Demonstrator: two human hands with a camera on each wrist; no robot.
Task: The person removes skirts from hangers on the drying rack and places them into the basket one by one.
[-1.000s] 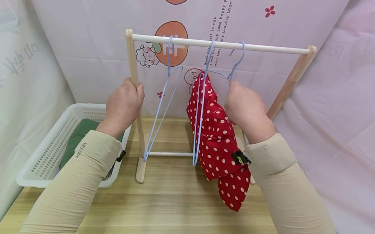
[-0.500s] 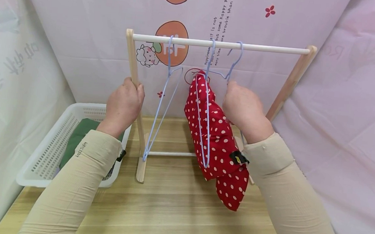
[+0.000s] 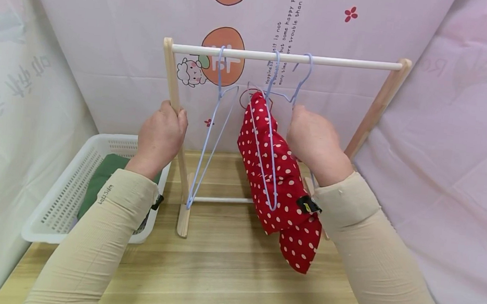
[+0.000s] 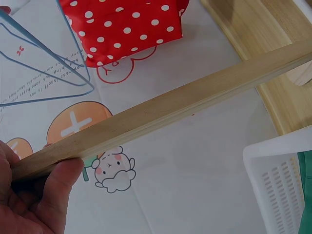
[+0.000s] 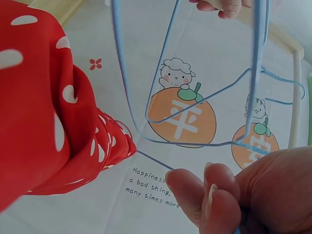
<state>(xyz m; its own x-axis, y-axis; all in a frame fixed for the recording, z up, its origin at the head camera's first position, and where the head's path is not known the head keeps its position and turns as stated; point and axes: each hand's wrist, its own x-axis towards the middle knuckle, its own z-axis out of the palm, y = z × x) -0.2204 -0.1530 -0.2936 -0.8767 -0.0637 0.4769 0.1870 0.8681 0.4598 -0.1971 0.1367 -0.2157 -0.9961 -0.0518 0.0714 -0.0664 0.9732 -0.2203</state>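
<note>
My left hand (image 3: pixel 162 133) grips the left wooden post (image 4: pixel 161 105) of a small clothes rack, thumb and fingers around it. Pinched in my right hand (image 3: pixel 316 139) is the wire of a light blue hanger (image 3: pixel 302 82), just below its hook, which is over the top rail (image 3: pixel 355 64). A red cloth garment with white dots (image 3: pixel 293 175) hangs from that hanger, bunched and slanting; its exact kind is unclear. In front of the garment dangles a bare middle hanger (image 3: pixel 271 145). Another bare hanger (image 3: pixel 211 125) is on the rail near the left post.
At the left stands a white perforated basket (image 3: pixel 36 237) with folded green cloth (image 3: pixel 104 173) in it, partly behind my left arm. The rack's feet rest on a wooden table (image 3: pixel 215 275). A printed white sheet (image 3: pixel 381 24) closes off the back and sides.
My right hand has slid slightly left, bringing the hanger and red garment along. The middle hanger has turned, its lower end swinging right. My left hand stays on the post.
</note>
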